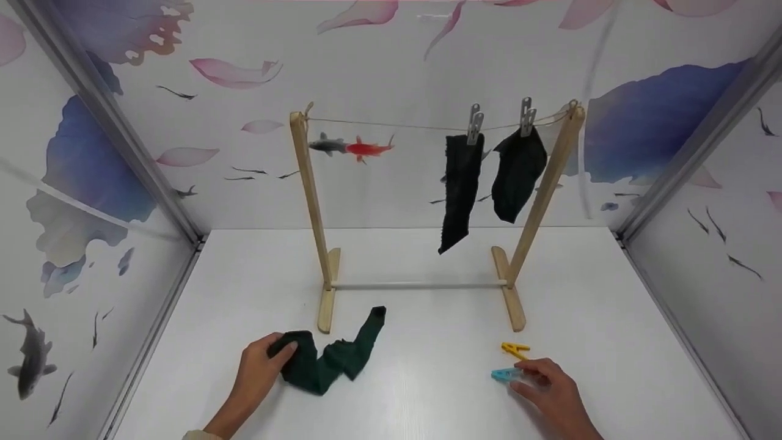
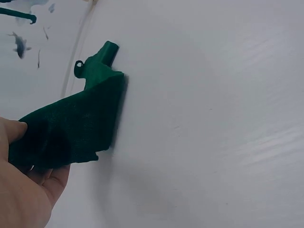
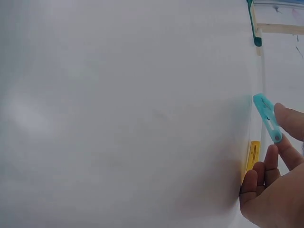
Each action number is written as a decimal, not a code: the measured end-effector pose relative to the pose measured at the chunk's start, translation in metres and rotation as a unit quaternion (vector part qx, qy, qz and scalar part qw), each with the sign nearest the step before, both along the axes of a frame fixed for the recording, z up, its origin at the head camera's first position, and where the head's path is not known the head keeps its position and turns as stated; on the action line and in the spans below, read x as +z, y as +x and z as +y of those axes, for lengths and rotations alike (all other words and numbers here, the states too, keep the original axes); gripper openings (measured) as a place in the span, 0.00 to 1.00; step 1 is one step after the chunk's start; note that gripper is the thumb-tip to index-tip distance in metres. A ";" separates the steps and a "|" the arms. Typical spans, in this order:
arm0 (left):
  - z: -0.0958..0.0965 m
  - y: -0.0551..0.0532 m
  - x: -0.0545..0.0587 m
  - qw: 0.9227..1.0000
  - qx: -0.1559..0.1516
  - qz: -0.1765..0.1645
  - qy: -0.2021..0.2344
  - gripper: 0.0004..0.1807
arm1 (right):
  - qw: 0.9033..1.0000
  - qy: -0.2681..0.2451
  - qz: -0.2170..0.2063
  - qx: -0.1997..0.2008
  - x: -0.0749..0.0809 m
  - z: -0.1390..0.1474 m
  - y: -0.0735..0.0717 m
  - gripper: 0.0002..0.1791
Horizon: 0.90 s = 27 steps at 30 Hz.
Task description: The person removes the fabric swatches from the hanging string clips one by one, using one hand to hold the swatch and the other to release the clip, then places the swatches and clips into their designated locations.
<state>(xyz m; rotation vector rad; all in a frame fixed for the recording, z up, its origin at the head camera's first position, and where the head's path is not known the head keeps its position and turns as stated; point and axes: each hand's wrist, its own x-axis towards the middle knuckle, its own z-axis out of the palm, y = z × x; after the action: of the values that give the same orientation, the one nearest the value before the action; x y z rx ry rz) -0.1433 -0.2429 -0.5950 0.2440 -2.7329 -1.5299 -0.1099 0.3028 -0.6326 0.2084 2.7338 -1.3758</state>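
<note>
My left hand [image 1: 258,368] pinches one end of a long dark green cloth strip [image 1: 303,362] between thumb and fingers. In the left wrist view the green cloth [image 2: 76,123] stretches away from the hand, bent and folded along its length. Its far part lies toward the drying rack on the white table. Thumb and index finger of my right hand [image 1: 553,391] grip a light blue clothespin [image 1: 504,374], seen from its side in the right wrist view. Close by my right fingers is a yellow clothespin [image 1: 515,350], partly behind them.
Behind the hands stands a small wooden drying rack [image 1: 313,195] with a string [image 1: 379,123] tied across its posts. Two black cloth pieces, a long one [image 1: 459,189] and a shorter one [image 1: 519,174], hang there from metal clips [image 1: 475,125]. Printed panels [image 1: 391,61] enclose the table [image 1: 421,391].
</note>
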 end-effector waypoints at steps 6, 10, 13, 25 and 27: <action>0.002 -0.006 -0.014 1.000 -0.007 0.021 -0.003 0.08 | 1.000 0.010 0.011 0.001 -0.001 0.006 0.000 0.19; 0.001 -0.008 -0.021 1.000 -0.008 0.024 0.000 0.08 | 1.000 0.026 0.011 0.000 -0.001 0.010 0.000 0.19; -0.001 -0.008 -0.025 1.000 -0.006 0.023 0.004 0.08 | 0.999 0.038 0.009 0.001 -0.001 0.012 0.001 0.19; -0.007 -0.016 -0.037 0.999 0.006 0.032 0.000 0.09 | 0.998 0.068 0.001 0.010 -0.001 0.015 -0.001 0.20; -0.008 -0.017 -0.038 0.999 0.010 0.035 -0.003 0.08 | 0.997 0.070 0.002 0.011 0.000 0.015 -0.002 0.20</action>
<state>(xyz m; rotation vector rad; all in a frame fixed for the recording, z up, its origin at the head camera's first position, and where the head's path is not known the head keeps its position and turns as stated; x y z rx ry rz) -0.1608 -0.2507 -0.6333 0.2113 -2.6723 -1.4966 -0.1119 0.3176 -0.6328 0.1841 2.8291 -1.1801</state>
